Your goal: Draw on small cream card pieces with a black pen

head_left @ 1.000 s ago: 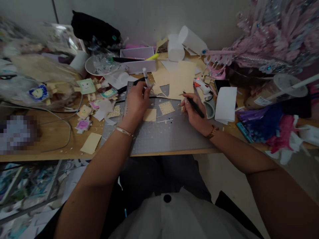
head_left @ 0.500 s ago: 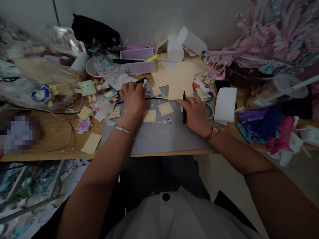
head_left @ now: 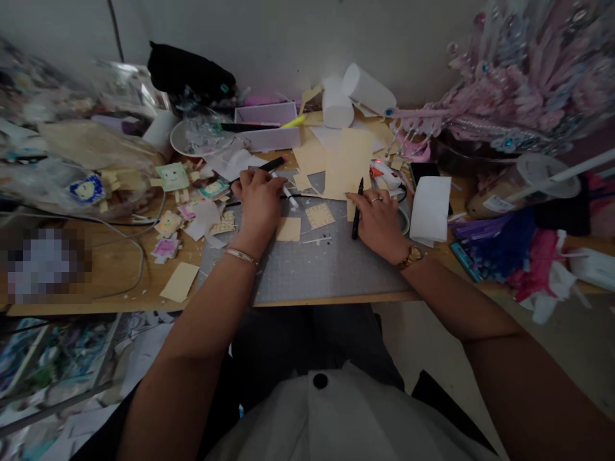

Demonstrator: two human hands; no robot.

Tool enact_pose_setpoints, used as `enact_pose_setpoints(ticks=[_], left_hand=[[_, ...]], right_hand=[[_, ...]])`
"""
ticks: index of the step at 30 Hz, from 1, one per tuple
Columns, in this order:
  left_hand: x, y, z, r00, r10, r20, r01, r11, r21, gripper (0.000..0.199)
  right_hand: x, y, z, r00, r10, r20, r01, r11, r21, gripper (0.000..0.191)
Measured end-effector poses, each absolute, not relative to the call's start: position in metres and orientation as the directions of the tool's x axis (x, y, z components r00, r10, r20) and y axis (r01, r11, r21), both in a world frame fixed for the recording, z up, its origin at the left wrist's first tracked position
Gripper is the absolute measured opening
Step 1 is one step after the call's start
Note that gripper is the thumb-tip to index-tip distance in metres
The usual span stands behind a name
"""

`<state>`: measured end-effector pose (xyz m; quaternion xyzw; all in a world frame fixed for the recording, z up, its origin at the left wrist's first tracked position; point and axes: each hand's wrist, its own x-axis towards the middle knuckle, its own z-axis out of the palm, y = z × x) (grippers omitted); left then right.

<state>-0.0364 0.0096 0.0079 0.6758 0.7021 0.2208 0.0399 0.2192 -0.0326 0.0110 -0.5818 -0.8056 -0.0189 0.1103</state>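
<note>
My left hand (head_left: 259, 200) rests at the left of the grey cutting mat (head_left: 331, 275), its fingers curled down. Just beyond its fingers lies a black marker (head_left: 273, 164). A slim white pen (head_left: 291, 198) slants out beside the thumb; whether the fingers grip it is hidden. In my right hand (head_left: 379, 221) a black pen (head_left: 356, 218) is held almost upright, close to a small cardboard strip (head_left: 350, 210). Between the hands are a plain cardboard square (head_left: 289, 229), a patterned square (head_left: 319, 216) and a thin white stick (head_left: 317, 241).
Cardboard sheets (head_left: 353, 160) lie behind the mat, near a lilac box (head_left: 269, 137) and a glue gun (head_left: 384, 173). Folded white paper (head_left: 430, 208), a drink cup (head_left: 523, 186) and pipe cleaners (head_left: 509, 246) stand right. Small painted figures (head_left: 173, 177) and cables are left.
The white pen by my left thumb has tipped from upright to slanting down toward the mat. My right hand keeps the black pen in nearly the same place. The view has shifted slightly.
</note>
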Motion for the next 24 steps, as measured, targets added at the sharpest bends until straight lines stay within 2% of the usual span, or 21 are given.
enact_pose_setpoints(ticks=[7,11,15,24], left_hand=[[-0.035,0.005,0.006,-0.095,0.976,0.194,0.925,0.014,0.379,0.044],[-0.034,0.003,0.006,-0.106,0.971,0.216,0.928,0.019,0.372,0.049],[-0.034,0.002,0.006,-0.115,0.965,0.236,0.920,0.014,0.392,0.045],[-0.036,-0.001,0.004,-0.141,0.926,0.351,0.843,-0.073,0.532,0.040]], right_hand=[[0.219,-0.033,0.015,-0.293,0.944,0.150,0.938,0.314,-0.149,0.059],[0.219,-0.034,0.017,-0.280,0.950,0.140,0.927,0.305,-0.217,0.059],[0.221,-0.031,0.014,-0.259,0.953,0.158,0.917,0.294,-0.269,0.057],[0.232,-0.018,-0.004,-0.259,0.882,0.393,0.833,0.410,-0.372,0.041]])
